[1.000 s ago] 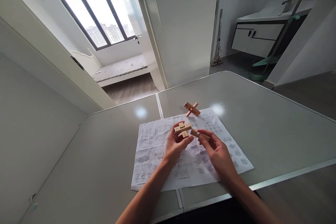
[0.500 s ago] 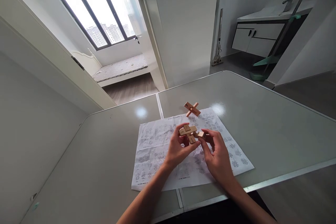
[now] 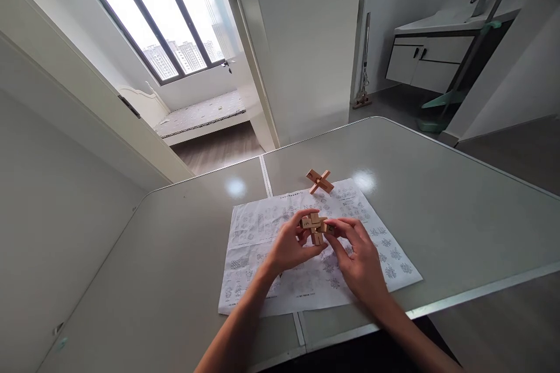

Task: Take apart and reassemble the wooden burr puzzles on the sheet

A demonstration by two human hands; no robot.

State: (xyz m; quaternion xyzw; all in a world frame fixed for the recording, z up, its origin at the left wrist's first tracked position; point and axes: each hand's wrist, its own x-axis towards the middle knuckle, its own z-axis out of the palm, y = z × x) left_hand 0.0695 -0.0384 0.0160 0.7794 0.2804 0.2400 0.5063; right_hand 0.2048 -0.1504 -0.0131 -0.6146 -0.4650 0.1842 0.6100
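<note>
Over the printed instruction sheet (image 3: pixel 254 280), my left hand (image 3: pixel 286 247) is closed around a wooden burr puzzle (image 3: pixel 312 222) made of crossed, notched blocks. Its thumb presses from below and its fingers from above. My right hand (image 3: pixel 359 250) pinches a wooden puzzle piece (image 3: pixel 328 227) with a dark mark on its end, at the right side of the burr puzzle. The piece touches the puzzle; how deep it sits is hidden by the fingers. Beyond both hands, a second set of crossed wooden pieces (image 3: pixel 321 181) rests at the sheet's far edge.
The grey table (image 3: pixel 184 280) has a metal edge and a seam (image 3: pixel 266 176) across it. Past it are a white door (image 3: pixel 310 41), a bed (image 3: pixel 201 113) under a window at the left, and a sink cabinet (image 3: pixel 431 61) with a mop (image 3: pixel 365 64) at the right.
The burr puzzle has turned a little in my left hand. My right hand has moved slightly left, bringing its piece closer against the puzzle, with the marked end now facing me.
</note>
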